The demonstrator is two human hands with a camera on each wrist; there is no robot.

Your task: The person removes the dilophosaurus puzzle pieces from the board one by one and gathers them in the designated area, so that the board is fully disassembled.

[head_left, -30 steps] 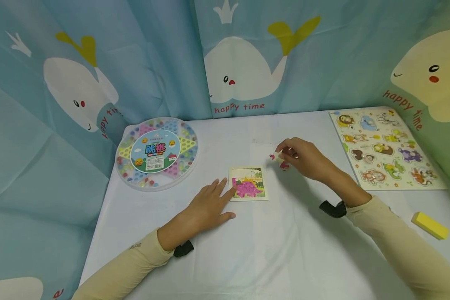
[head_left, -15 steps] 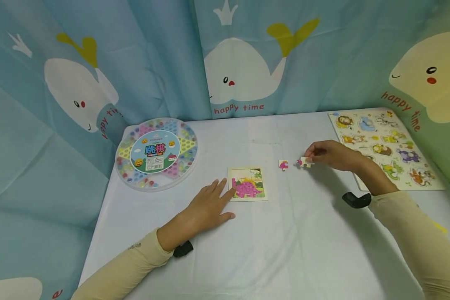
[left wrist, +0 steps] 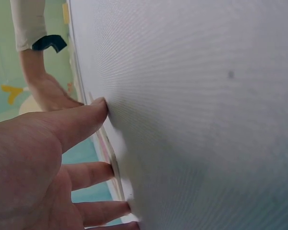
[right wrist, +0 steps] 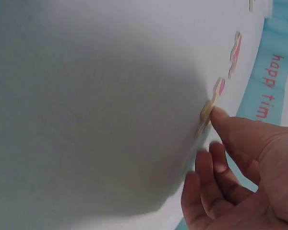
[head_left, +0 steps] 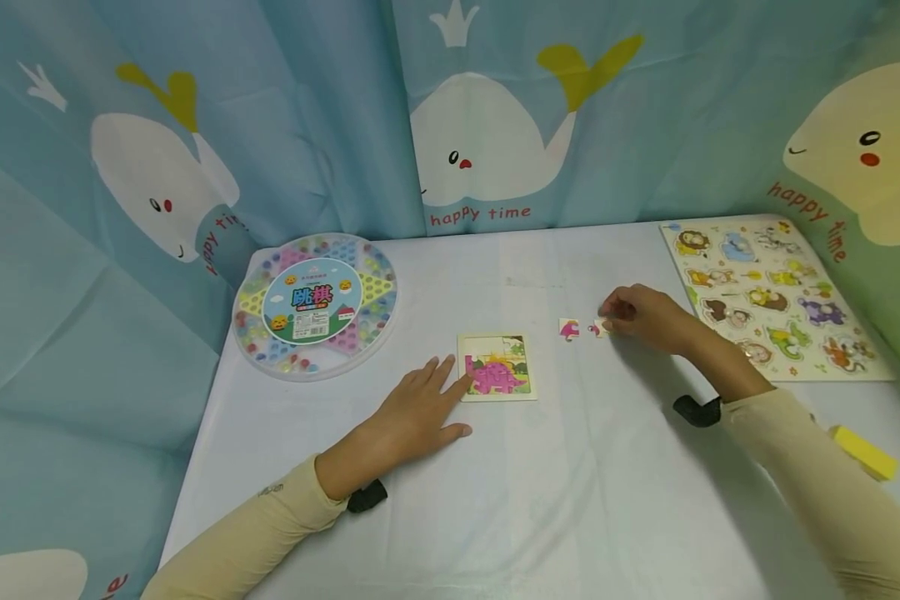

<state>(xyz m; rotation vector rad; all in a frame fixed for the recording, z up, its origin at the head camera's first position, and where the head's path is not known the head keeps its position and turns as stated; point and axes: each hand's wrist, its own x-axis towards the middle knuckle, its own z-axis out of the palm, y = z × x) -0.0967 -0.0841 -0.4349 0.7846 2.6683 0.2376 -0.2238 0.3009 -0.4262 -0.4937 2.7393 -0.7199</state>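
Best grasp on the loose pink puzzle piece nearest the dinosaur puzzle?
I'd pinch the loose piece by its near and far edges, from above: it lies thin and flat on the cloth, with another piece close on its right.

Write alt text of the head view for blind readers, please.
A right hand touches a small pink-and-white puzzle piece, with a similar piece nearby, while the left hand touches a square, unfinished pink-dinosaur puzzle. On the white cloth also lie a round transparent marble game, a pale animal board and a yellow rectangular block.
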